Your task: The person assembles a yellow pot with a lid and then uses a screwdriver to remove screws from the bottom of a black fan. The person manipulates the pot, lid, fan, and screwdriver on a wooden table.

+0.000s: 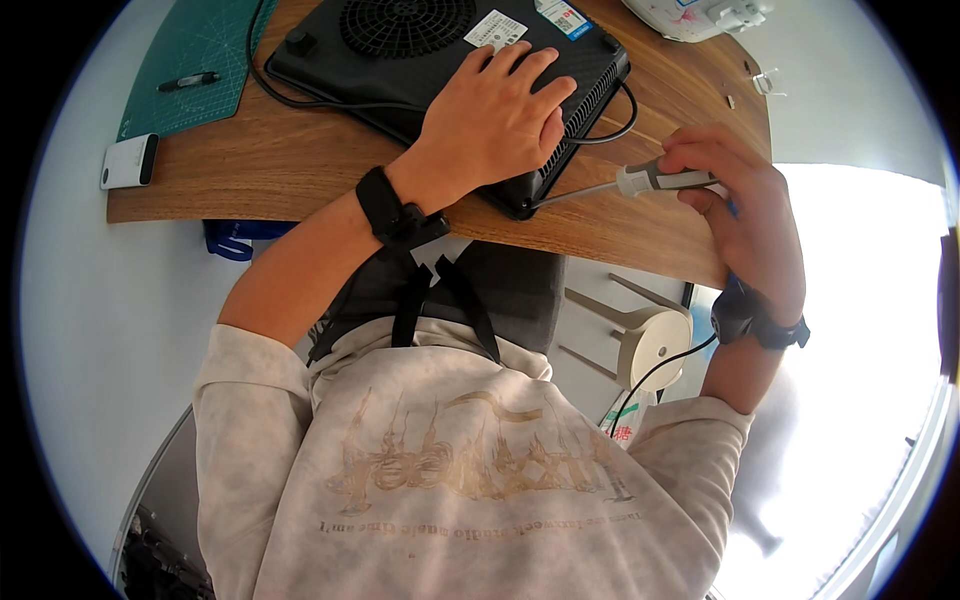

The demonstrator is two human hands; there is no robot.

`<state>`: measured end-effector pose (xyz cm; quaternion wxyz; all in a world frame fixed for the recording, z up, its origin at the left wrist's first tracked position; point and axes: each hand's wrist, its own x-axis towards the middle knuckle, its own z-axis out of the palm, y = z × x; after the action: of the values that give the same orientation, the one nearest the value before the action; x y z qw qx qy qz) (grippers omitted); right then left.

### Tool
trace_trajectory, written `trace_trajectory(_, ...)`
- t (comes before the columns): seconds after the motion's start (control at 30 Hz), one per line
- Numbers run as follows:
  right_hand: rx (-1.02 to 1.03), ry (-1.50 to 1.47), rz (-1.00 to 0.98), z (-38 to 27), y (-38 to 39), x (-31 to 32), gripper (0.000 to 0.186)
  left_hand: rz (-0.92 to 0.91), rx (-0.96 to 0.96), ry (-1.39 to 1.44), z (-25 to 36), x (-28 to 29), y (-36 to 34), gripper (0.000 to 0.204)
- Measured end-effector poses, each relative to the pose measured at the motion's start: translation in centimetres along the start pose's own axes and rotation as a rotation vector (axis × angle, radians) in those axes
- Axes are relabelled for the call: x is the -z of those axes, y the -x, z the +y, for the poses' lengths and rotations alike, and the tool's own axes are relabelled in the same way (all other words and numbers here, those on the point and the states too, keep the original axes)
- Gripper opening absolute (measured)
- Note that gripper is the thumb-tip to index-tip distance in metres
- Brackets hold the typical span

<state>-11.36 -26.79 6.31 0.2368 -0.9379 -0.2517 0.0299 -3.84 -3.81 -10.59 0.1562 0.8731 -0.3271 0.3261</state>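
An appliance with a black casing [400, 78], which looks like an induction cooker turned bottom up, lies on the wooden table [640, 232]. Its round fan grille and stuck-on labels face up. My left hand [495, 125] rests on the casing with fingers spread, close to the vented side. In my right hand [745, 195] is a screwdriver [650, 180] with a grey and white handle, held nearly level. The shaft slants down to the left, and its tip is at the casing's near corner, by what looks like a screw hole. Whether the tip sits in a screw cannot be made out.
A black cord [290, 98] runs along the casing's left side. On the left are a green cutting mat [190, 50], a black pen [188, 81] and a small white device [128, 162]. Small bits lie near the right edge. A beige stool [655, 345] stands below the table.
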Motion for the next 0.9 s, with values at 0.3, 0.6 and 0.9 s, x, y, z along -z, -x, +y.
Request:
trace_trajectory(0.3,0.054,0.004,-0.012,-0.1,-1.2,0.2,0.043,0.01,0.005,0.007,-0.1,0.0,0.0,0.033)
trace_trajectory(0.6,-0.006,0.014,0.013,-0.1,-0.4,0.0,0.041,0.004,0.003,-0.004,0.0,0.0,0.1,0.033)
trace_trajectory(0.9,-0.007,0.084,0.037,-2.1,-0.1,-0.2,0.04,-0.017,0.011,-0.011,0.0,0.0,0.1,0.035)
